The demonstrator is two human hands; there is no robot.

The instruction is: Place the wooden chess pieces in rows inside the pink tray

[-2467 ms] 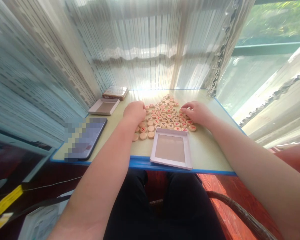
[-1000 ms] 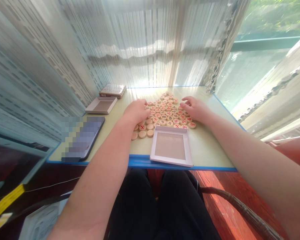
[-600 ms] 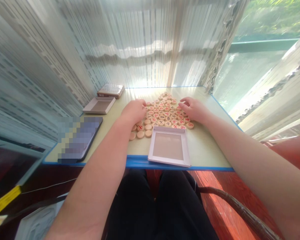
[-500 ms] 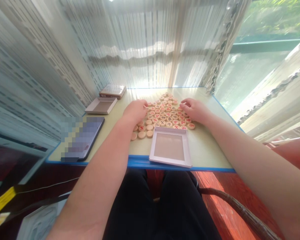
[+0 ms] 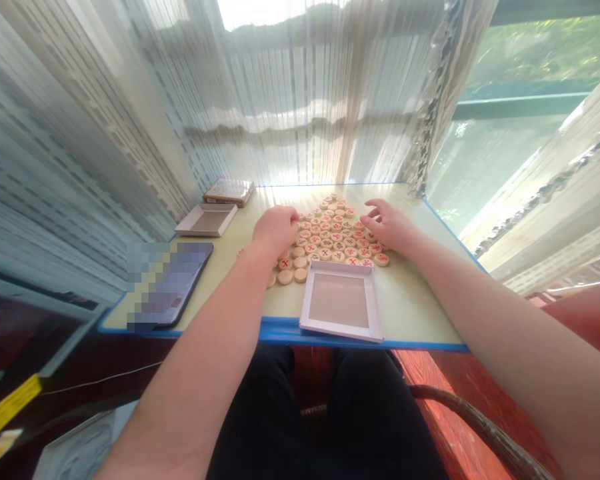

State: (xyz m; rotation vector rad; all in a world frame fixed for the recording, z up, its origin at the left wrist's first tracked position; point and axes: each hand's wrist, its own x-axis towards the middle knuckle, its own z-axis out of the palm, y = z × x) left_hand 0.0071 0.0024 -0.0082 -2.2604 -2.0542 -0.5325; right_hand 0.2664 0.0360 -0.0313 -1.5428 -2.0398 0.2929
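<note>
Many round wooden Chinese chess pieces, marked in red or black, lie flat and close together on the table; several on the near left show plain faces. At their left edge my left hand is closed with its fingers curled down, hiding whatever is under the fingertips. My right hand hovers by the right edge, thumb and fingers apart, with nothing visible in it. In front of the pieces, at the table's near edge, lies a shallow white box lid or tray.
The pale table has a blue rim. A tablet-like device, partly blurred out, lies at its left. Behind it are another shallow box half and a flat box. Curtains hang along the back.
My right hand has drawn slightly off the pieces and its fingers have spread. The left hand has stayed by the left edge, fingers curled more. The view has tilted up slightly.
</note>
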